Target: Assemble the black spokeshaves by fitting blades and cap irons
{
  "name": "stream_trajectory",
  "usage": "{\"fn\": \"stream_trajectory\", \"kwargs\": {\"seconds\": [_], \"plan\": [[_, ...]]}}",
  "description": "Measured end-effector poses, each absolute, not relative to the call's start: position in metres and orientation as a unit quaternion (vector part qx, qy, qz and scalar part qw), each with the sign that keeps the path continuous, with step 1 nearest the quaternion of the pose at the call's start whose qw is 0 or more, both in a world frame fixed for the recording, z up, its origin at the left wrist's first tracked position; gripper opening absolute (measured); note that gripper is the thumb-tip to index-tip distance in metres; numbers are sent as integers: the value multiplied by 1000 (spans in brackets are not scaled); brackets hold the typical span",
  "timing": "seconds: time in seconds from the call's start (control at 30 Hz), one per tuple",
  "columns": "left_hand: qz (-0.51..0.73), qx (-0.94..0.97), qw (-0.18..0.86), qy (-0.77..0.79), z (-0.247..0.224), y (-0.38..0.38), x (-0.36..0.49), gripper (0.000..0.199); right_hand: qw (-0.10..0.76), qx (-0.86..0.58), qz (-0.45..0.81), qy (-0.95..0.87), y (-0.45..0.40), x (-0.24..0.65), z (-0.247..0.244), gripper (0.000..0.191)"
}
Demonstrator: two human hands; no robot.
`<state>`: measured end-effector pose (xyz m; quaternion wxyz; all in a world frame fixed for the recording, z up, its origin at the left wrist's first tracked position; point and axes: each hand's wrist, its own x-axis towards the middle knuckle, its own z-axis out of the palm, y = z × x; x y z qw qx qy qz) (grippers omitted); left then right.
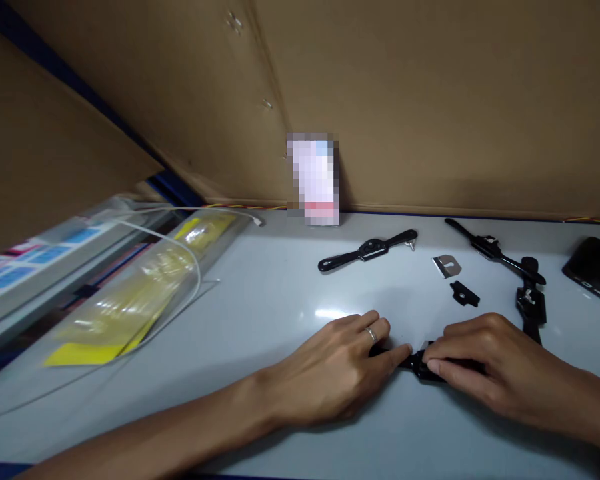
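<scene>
A black spokeshave [427,375] lies on the grey tabletop between my hands. My left hand [345,363], with a ring on one finger, is closed round its left handle. The fingers of my right hand [485,360] are pinched at the middle of the body, next to a bright metal edge; whatever is under the fingertips is hidden. Beyond my hands lie a second spokeshave frame [373,249] with a small screw [411,245] by its handle, a loose steel blade [447,266] and a black cap plate [464,294].
Two more spokeshaves, one [490,247] overlapping the other [531,303], lie at the right near a black phone [595,265]. Left are a plastic bag with yellow sheets [145,293] and a white cable [197,267]. A blurred upright card-like object [315,180] leans on the cardboard wall [430,120].
</scene>
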<state>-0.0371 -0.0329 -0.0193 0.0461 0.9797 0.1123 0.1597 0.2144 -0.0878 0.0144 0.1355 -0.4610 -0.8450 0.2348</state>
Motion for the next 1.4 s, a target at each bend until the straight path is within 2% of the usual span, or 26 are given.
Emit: {"fn": "stream_trajectory", "kwargs": {"seconds": [0.13, 0.3, 0.6, 0.9, 1.07, 1.3, 1.4], "plan": [[162, 979, 52, 113, -20, -33, -38, 35, 116, -477, 205, -847, -86, 216, 12, 35], [159, 980, 54, 110, -20, -33, -38, 35, 118, -442, 259, -850, -84, 216, 13, 34], [157, 979, 55, 115, -20, -34, -38, 36, 123, -477, 169, -854, -84, 221, 12, 35], [142, 978, 60, 143, -15, -20, -43, 34, 23, -505, 201, -839, -82, 241, 23, 14], [178, 972, 49, 147, -20, -21, -42, 30, 24, -497, 190, -846, -84, 233, 18, 20], [193, 975, -3, 112, -21, -24, -39, 20, 31, -481, 150, -864, -85, 226, 15, 37], [198, 974, -16, 106, -19, -24, -39, 19, 28, -471, 152, -868, -85, 226, 16, 36]]}}
